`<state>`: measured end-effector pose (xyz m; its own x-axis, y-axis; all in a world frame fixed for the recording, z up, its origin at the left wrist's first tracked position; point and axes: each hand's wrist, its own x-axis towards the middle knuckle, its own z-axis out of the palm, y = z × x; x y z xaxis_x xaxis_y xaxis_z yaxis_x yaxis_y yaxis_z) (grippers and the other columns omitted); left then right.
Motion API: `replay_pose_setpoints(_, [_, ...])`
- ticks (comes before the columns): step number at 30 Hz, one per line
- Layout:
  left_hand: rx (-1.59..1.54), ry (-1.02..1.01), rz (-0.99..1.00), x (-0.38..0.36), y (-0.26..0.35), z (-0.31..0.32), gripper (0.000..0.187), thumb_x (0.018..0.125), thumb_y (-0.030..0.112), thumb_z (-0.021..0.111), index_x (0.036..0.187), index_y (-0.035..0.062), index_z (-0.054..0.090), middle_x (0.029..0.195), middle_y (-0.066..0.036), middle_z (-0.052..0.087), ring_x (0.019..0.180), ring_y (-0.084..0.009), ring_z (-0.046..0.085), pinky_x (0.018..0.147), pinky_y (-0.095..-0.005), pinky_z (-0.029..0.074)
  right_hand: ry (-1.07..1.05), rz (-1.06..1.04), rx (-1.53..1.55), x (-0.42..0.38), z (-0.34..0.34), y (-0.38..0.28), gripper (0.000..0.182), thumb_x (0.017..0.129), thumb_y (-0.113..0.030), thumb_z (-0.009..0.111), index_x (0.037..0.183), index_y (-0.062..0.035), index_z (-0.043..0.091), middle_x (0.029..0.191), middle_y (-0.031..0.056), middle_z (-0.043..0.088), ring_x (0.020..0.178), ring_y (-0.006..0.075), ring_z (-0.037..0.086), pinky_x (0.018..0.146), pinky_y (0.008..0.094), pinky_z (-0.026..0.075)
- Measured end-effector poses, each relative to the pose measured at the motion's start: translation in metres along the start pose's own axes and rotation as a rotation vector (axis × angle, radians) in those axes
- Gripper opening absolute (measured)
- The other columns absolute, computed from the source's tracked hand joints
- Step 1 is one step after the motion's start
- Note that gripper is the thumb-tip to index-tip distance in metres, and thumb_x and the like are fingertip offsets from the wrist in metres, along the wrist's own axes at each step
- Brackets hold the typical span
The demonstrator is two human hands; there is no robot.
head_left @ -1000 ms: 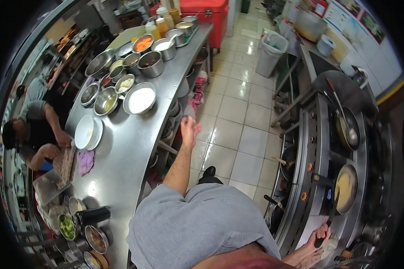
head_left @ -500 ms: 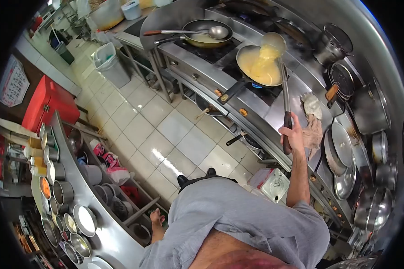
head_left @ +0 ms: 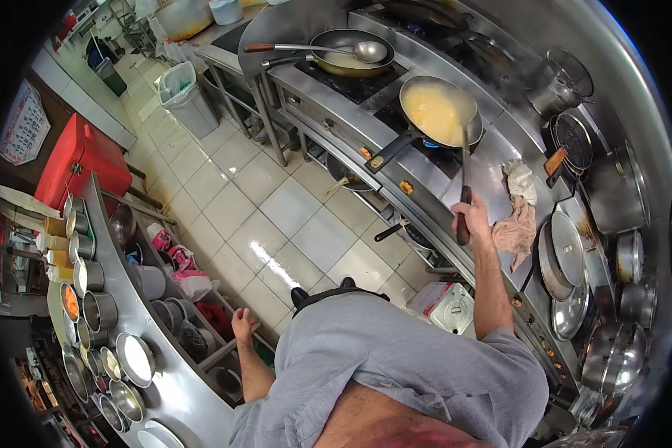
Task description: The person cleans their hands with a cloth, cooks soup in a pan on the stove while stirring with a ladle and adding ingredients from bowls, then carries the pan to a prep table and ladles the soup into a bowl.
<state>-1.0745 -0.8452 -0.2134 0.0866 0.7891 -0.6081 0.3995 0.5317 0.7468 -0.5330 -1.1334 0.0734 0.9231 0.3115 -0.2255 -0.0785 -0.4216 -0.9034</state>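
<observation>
My right hand (head_left: 473,218) is closed around the dark handle of a long ladle (head_left: 467,160). The ladle's bowl rests at the right side of a frying pan (head_left: 411,147) and is partly sunk in the yellow liquid (head_left: 431,108) there. A blue flame burns beneath this pan. My left hand (head_left: 244,326) hangs in the air near the shelves of the left counter, fingers loosely apart and nothing in them.
A second pan (head_left: 328,69) with another ladle (head_left: 369,51) across it sits on the farther burner. Cloths (head_left: 517,224) lie on the stove edge. Lids (head_left: 569,246) and pots stand at right. Metal containers (head_left: 136,360) line the left counter (head_left: 179,388); a bin (head_left: 187,101) stands ahead.
The ladle's bowl has gone down from above the pan into the yellow liquid, and the pouring stream is gone. My right hand shifted slightly left; my left hand rose and moved forward.
</observation>
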Motion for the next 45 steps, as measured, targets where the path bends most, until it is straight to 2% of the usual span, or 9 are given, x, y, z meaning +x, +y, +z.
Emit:
replay_pose_setpoints(5, [0.100,-0.052,-0.190,-0.008,-0.041,-0.001,0.039,0.084,0.028,0.061,0.113,0.0047,0.050,0.086,-0.005,0.059,0.054,-0.0129,0.054,0.042,-0.0266,0.042,-0.497,0.315,1.338,-0.003,-0.014,-0.021,0.021,0.081,-0.008,0.052,0.100,0.0019,0.049,0.063,0.0035,0.047,0.046,0.0119,0.046,0.038,0.0241,0.037])
replay_pose_setpoints(7, [0.096,-0.092,-0.304,-0.014,-0.054,0.000,0.038,0.085,0.029,0.059,0.115,0.0074,0.051,0.086,-0.005,0.059,0.056,-0.0143,0.054,0.044,-0.0292,0.044,-0.542,0.291,1.424,-0.008,-0.022,-0.021,0.022,0.083,-0.006,0.049,0.104,0.0016,0.048,0.065,0.0029,0.046,0.047,0.0107,0.045,0.037,0.0242,0.034])
replay_pose_setpoints(13, [0.152,-0.034,-0.317,-0.027,-0.048,-0.005,0.037,0.085,0.029,0.059,0.114,0.0087,0.052,0.084,-0.004,0.059,0.057,-0.0149,0.054,0.048,-0.0307,0.045,-0.270,0.014,0.622,-0.037,-0.011,-0.026,0.045,0.076,-0.004,0.055,0.118,0.0015,0.040,0.064,0.0055,0.049,0.041,0.0134,0.047,0.036,0.0256,0.038])
replay_pose_setpoints(24, [0.258,-0.004,-0.121,0.011,-0.023,0.018,0.041,0.080,0.028,0.062,0.111,0.0025,0.054,0.088,-0.007,0.061,0.070,-0.0165,0.058,0.053,-0.0285,0.047,-0.029,-0.187,0.081,-0.025,-0.040,-0.031,0.073,0.067,0.005,0.056,0.135,0.0012,0.028,0.066,0.0050,0.052,0.043,0.0123,0.050,0.038,0.0251,0.040])
replay_pose_setpoints(31, [-0.101,0.111,0.427,-0.019,0.051,0.012,0.017,0.086,0.016,0.058,0.092,0.0003,0.056,0.076,-0.003,0.055,0.065,-0.0105,0.052,0.059,-0.0233,0.045,0.147,-0.389,-0.551,0.022,-0.062,0.022,0.071,0.067,0.002,0.053,0.135,-0.0046,0.033,0.071,0.0156,0.057,0.045,0.0166,0.054,0.042,0.0319,0.042])
replay_pose_setpoints(33, [-0.222,0.331,0.662,-0.046,0.091,-0.009,0.015,0.088,0.017,0.057,0.085,0.0026,0.053,0.070,0.000,0.050,0.061,-0.0084,0.047,0.056,-0.0214,0.041,0.092,-0.109,-0.454,0.010,-0.044,0.002,0.068,0.066,0.000,0.054,0.132,-0.0041,0.037,0.074,0.0160,0.058,0.055,0.0235,0.057,0.053,0.0355,0.046])
replay_pose_setpoints(39, [-0.652,1.278,0.768,-0.130,0.148,-0.126,0.025,0.090,0.027,0.055,0.082,0.0051,0.047,0.063,-0.001,0.048,0.061,-0.0095,0.046,0.055,-0.0242,0.040,-0.126,0.204,0.524,-0.004,0.036,0.009,0.028,0.076,-0.011,0.058,0.103,-0.0114,0.048,0.056,-0.0006,0.041,0.041,0.0113,0.039,0.035,0.0262,0.031])
replay_pose_setpoints(41, [-0.872,1.467,0.751,-0.142,0.140,-0.166,0.026,0.091,0.028,0.053,0.084,0.0050,0.043,0.066,-0.001,0.048,0.062,-0.0106,0.047,0.054,-0.0245,0.039,-0.494,0.336,0.663,-0.014,0.021,-0.018,0.013,0.080,-0.015,0.057,0.090,-0.0085,0.052,0.058,-0.0023,0.040,0.045,0.0079,0.037,0.038,0.0232,0.028])
replay_pose_setpoints(45, [-1.107,1.716,0.662,-0.151,0.122,-0.237,0.031,0.090,0.030,0.051,0.095,0.0013,0.042,0.087,-0.008,0.050,0.064,-0.0141,0.048,0.054,-0.0247,0.040,-0.745,0.329,1.480,0.002,-0.001,-0.017,0.037,0.091,-0.005,0.040,0.120,0.0147,0.029,0.073,0.0028,0.038,0.053,0.0073,0.039,0.044,0.0213,0.032])
